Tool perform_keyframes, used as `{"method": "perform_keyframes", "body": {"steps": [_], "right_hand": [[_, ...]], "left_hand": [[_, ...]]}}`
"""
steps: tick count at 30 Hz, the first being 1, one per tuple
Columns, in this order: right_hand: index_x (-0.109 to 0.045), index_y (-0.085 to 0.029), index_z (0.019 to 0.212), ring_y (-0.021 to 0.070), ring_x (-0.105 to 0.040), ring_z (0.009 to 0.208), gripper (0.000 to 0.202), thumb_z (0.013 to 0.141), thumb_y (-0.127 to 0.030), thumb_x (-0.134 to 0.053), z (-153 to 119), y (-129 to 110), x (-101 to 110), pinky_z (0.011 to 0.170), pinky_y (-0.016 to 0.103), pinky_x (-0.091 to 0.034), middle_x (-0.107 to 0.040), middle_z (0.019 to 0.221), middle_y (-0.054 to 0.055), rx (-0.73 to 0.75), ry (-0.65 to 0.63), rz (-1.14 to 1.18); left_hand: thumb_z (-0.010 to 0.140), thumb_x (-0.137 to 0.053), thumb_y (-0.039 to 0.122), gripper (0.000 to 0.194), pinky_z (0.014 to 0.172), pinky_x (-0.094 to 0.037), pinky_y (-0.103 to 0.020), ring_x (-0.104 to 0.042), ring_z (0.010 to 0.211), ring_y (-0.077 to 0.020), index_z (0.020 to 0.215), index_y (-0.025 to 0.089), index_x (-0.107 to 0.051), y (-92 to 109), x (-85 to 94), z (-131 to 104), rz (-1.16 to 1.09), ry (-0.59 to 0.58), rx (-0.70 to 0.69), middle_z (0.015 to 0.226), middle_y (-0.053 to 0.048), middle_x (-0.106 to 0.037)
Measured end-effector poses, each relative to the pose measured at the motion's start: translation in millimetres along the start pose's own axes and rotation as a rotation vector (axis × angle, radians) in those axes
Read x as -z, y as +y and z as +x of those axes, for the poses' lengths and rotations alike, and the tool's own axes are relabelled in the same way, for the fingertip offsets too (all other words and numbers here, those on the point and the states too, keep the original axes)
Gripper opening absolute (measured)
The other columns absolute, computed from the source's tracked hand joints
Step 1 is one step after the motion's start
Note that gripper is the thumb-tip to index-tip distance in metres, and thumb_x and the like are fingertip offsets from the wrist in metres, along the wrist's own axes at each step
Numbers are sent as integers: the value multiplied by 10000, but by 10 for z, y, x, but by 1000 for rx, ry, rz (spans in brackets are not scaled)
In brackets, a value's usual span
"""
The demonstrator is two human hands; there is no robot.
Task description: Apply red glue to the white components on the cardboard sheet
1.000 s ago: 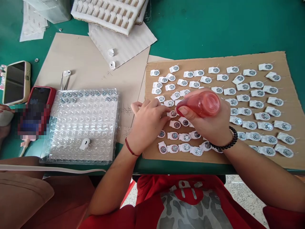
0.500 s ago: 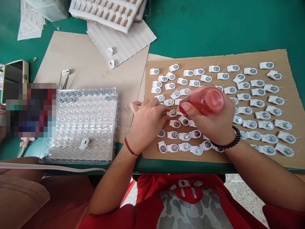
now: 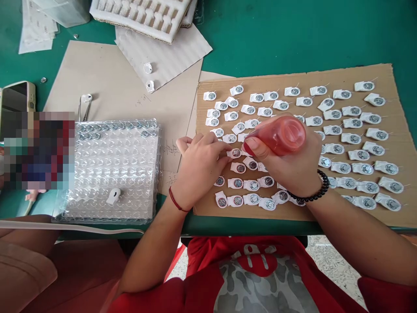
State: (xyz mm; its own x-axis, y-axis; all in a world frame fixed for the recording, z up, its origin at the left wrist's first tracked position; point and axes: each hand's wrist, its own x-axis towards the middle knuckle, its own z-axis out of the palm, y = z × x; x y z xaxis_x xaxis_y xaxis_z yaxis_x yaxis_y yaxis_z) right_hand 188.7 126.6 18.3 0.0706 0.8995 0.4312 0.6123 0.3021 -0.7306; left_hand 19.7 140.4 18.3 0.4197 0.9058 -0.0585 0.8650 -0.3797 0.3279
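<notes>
A translucent red squeeze bottle [image 3: 282,134] is wrapped in my right hand [image 3: 288,167]. It tilts with its base up toward me, and its tip, mostly hidden by my thumb, points down and left. My left hand [image 3: 200,167] has thumb and index finger closed at the left edge of a small white part with a round metal disc [image 3: 235,153]. That part lies on a brown cardboard sheet [image 3: 355,78] beside the bottle's tip. Rows of similar white parts [image 3: 363,168] cover the sheet, some hidden under my right hand.
To the left stands a clear plastic tray [image 3: 114,174] with metal discs in its upper rows and one white part [image 3: 113,196] on top. Tweezers [image 3: 85,106] lie above it. A white foam tray [image 3: 140,19] sits at the back, a phone [image 3: 18,104] at far left, near another person.
The whole view has shifted slightly. Both hands keep nearly the same pose at the same white part, with the bottle still in my right hand.
</notes>
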Motion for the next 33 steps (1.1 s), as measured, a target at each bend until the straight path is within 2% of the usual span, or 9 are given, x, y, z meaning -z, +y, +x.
{"method": "perform_keyframes", "body": {"steps": [4,8,15,33], "right_hand": [[-590,-220,763,156,-609,686,251,697,-438,-696,1,8,2,646,310,-494,-654,747,-4,-18,6,52],[-597,-206,764,170,-608,697,247,691,-421,-694,3,11,12,662,337,-501,-650,761,15,-50,69,120],[-605,-207,750,182,-606,691,327,685,-521,-669,-1,-27,14,662,353,-509,-650,746,22,-104,-70,144],[-591,-237,745,170,-616,719,333,698,-563,-644,1,-31,-8,670,323,-506,-653,752,4,-37,-85,97]], "left_hand": [[816,-554,246,116,737,-228,-381,-504,831,-190,849,289,-657,-1,-3,2,3,-1,4,833,2,-562],[818,-555,245,124,745,-231,-387,-502,836,-189,870,287,-660,-6,-6,9,-2,6,2,838,-6,-570],[820,-547,250,104,723,-234,-379,-490,819,-188,819,265,-650,-7,-10,-1,18,15,-12,833,-7,-555],[795,-557,224,90,716,-240,-373,-484,787,-184,791,256,-641,-9,-23,3,13,28,-15,806,-8,-558]]}}
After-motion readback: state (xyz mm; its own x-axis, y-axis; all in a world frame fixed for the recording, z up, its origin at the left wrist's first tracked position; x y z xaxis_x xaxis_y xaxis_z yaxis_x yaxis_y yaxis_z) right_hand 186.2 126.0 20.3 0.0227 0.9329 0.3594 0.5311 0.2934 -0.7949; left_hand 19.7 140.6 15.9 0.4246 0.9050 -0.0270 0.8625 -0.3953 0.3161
